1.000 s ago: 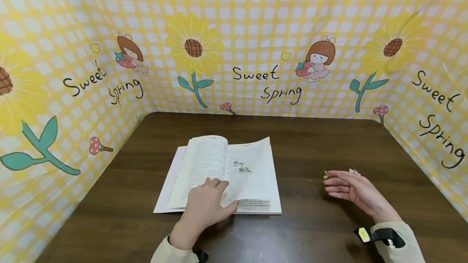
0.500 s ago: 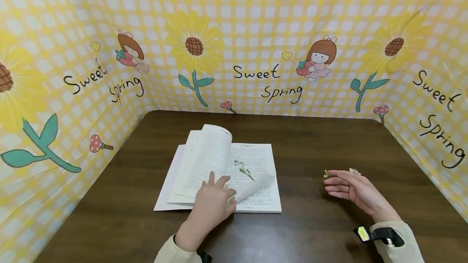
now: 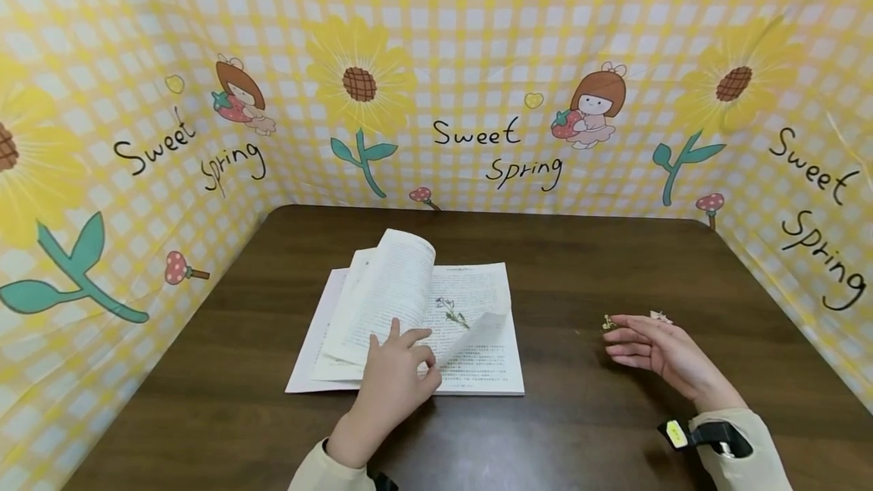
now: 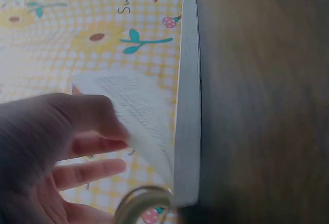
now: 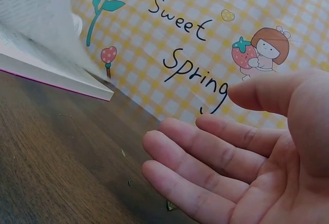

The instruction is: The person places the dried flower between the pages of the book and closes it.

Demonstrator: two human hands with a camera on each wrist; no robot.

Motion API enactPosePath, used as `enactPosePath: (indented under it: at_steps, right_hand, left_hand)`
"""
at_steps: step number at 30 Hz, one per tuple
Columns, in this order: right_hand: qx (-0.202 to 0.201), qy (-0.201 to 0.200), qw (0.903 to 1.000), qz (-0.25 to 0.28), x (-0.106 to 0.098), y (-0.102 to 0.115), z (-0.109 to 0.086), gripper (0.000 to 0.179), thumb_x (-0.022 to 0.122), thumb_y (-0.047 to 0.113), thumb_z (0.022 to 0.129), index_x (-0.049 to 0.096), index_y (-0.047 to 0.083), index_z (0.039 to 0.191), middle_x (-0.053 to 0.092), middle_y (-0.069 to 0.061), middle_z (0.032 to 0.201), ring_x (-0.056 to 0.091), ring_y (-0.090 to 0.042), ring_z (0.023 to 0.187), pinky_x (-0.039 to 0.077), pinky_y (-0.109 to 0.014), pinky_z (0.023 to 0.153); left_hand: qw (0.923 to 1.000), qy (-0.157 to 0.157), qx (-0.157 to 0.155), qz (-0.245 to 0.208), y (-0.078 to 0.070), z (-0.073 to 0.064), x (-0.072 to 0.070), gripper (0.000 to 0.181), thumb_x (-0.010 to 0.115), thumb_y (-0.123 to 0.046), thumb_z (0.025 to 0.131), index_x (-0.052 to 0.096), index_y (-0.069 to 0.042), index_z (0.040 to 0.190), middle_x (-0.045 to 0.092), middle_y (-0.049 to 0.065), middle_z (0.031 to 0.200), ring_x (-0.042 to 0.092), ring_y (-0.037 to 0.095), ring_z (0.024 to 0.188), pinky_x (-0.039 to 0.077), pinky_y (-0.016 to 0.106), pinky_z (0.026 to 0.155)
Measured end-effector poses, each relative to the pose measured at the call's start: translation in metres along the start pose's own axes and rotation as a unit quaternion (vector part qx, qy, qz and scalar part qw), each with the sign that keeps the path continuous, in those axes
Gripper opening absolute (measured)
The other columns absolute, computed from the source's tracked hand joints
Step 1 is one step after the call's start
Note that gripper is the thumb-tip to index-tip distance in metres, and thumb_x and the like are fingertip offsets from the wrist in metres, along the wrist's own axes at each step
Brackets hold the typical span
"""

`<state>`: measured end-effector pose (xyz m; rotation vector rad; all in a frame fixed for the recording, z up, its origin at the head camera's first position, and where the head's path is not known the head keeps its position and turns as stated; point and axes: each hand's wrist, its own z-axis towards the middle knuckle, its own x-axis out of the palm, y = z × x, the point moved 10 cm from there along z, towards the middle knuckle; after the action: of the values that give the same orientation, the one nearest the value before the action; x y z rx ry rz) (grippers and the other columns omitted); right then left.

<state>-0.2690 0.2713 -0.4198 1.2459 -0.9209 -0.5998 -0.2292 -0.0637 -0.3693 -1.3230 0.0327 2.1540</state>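
An open book [image 3: 484,379] lies on the brown table. My left hand [image 3: 395,377] is at its lower middle and pinches a page [image 4: 141,106] between thumb and index finger, the other fingers spread. That page is raised and curls over the right side. A pressed flower sprig [image 3: 453,314] with thin green stems lies on the right side, just above the curl. The left-hand pages [image 3: 389,301] bow upward. Well to the right, my right hand [image 3: 655,351] is held palm inward with relaxed fingers and nothing in it, as the right wrist view [image 5: 221,167] confirms.
Beside the right fingertips lies a small yellowish flower [image 3: 609,323], and a pale flower [image 3: 660,317] shows behind that hand. Tiny plant bits [image 5: 123,153] are scattered on the table [image 3: 566,430]. A yellow checked cloth [image 3: 477,82] walls the back and sides.
My left hand has shifted slightly right and now pinches a page. The sprig, earlier seen faintly through a page, shows plainly. Left pages have lifted and bowed; my right hand stays put.
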Motion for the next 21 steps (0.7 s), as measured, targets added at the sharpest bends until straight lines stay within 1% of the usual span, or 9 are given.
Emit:
enactPosePath:
  at_steps: [3, 5, 7, 10, 14, 16, 18, 19, 21]
  right_hand:
    - [0.002, -0.002, 1.0000, -0.005, 0.000, -0.001, 0.000, 0.045, 0.025, 0.011, 0.111, 0.067, 0.016, 0.125, 0.070, -0.009, 0.115, 0.068, -0.024, 0.105, 0.055, -0.037, 0.090]
    - [0.004, -0.007, 0.9999, -0.008, -0.001, -0.001, 0.000, 0.044, 0.026, 0.011, 0.111, 0.068, 0.016, 0.124, 0.070, -0.009, 0.114, 0.069, -0.024, 0.104, 0.055, -0.037, 0.090]
    - [0.006, -0.012, 0.9999, -0.009, -0.001, -0.001, 0.000, 0.043, 0.027, 0.011, 0.111, 0.068, 0.016, 0.123, 0.070, -0.009, 0.114, 0.069, -0.024, 0.104, 0.055, -0.037, 0.090]
    - [0.008, -0.016, 0.9998, -0.014, -0.001, -0.001, 0.000, 0.042, 0.028, 0.012, 0.111, 0.068, 0.017, 0.123, 0.071, -0.008, 0.113, 0.069, -0.024, 0.103, 0.055, -0.036, 0.089]
    - [0.010, -0.016, 0.9997, -0.015, -0.001, -0.001, 0.001, 0.042, 0.028, 0.012, 0.111, 0.068, 0.017, 0.123, 0.071, -0.009, 0.113, 0.069, -0.025, 0.103, 0.055, -0.037, 0.089]
    - [0.010, -0.015, 0.9997, -0.014, -0.001, -0.002, 0.001, 0.042, 0.028, 0.012, 0.111, 0.068, 0.017, 0.123, 0.071, -0.009, 0.114, 0.069, -0.026, 0.103, 0.055, -0.037, 0.089]
    - [0.009, -0.013, 0.9998, -0.013, -0.001, -0.001, 0.001, 0.042, 0.028, 0.012, 0.111, 0.067, 0.017, 0.124, 0.070, -0.009, 0.114, 0.069, -0.026, 0.104, 0.055, -0.037, 0.089]
    - [0.008, -0.011, 0.9998, -0.013, -0.001, -0.001, 0.001, 0.042, 0.027, 0.011, 0.111, 0.067, 0.017, 0.124, 0.070, -0.009, 0.114, 0.069, -0.026, 0.104, 0.055, -0.037, 0.089]
    - [0.007, -0.011, 0.9998, -0.015, 0.000, 0.000, 0.001, 0.043, 0.027, 0.011, 0.111, 0.067, 0.018, 0.124, 0.070, -0.009, 0.114, 0.069, -0.026, 0.104, 0.055, -0.037, 0.089]
  left_hand:
    - [0.9970, -0.007, -0.051, -0.057, 0.016, -0.001, -0.003, 0.017, 0.075, -0.007, 0.072, 0.065, -0.016, 0.063, 0.072, 0.011, 0.107, 0.056, 0.056, 0.114, 0.037, 0.082, 0.081]
    - [0.9910, -0.006, -0.090, -0.099, 0.029, -0.002, -0.002, 0.016, 0.073, -0.005, 0.074, 0.066, -0.015, 0.064, 0.073, 0.011, 0.106, 0.057, 0.052, 0.116, 0.040, 0.076, 0.088]
    - [0.9821, -0.005, -0.126, -0.140, 0.041, -0.003, -0.001, 0.016, 0.072, -0.003, 0.075, 0.066, -0.015, 0.066, 0.073, 0.010, 0.106, 0.058, 0.048, 0.118, 0.043, 0.067, 0.095]
    - [0.9672, -0.005, -0.161, -0.197, 0.053, -0.007, 0.001, 0.016, 0.072, -0.001, 0.077, 0.067, -0.014, 0.069, 0.074, 0.010, 0.105, 0.057, 0.044, 0.120, 0.043, 0.055, 0.103]
    - [0.9491, -0.015, -0.183, -0.256, 0.063, -0.013, 0.002, 0.016, 0.071, 0.002, 0.079, 0.068, -0.011, 0.072, 0.074, 0.010, 0.102, 0.055, 0.044, 0.123, 0.038, 0.058, 0.106]
    - [0.9417, -0.024, -0.194, -0.274, 0.068, -0.016, 0.000, 0.015, 0.071, 0.002, 0.079, 0.069, -0.011, 0.072, 0.073, 0.008, 0.100, 0.057, 0.042, 0.122, 0.038, 0.058, 0.106]
    - [0.9358, -0.032, -0.207, -0.284, 0.072, -0.020, -0.001, 0.015, 0.072, 0.002, 0.078, 0.069, -0.011, 0.071, 0.073, 0.006, 0.098, 0.060, 0.037, 0.117, 0.042, 0.053, 0.102]
    - [0.9319, -0.033, -0.215, -0.290, 0.074, -0.022, -0.001, 0.015, 0.073, 0.002, 0.078, 0.069, -0.011, 0.071, 0.073, 0.006, 0.097, 0.063, 0.032, 0.109, 0.046, 0.048, 0.096]
    - [0.9214, -0.032, -0.234, -0.308, 0.078, -0.026, 0.000, 0.013, 0.074, 0.001, 0.078, 0.069, -0.009, 0.071, 0.072, 0.005, 0.094, 0.064, 0.023, 0.094, 0.049, 0.037, 0.085]
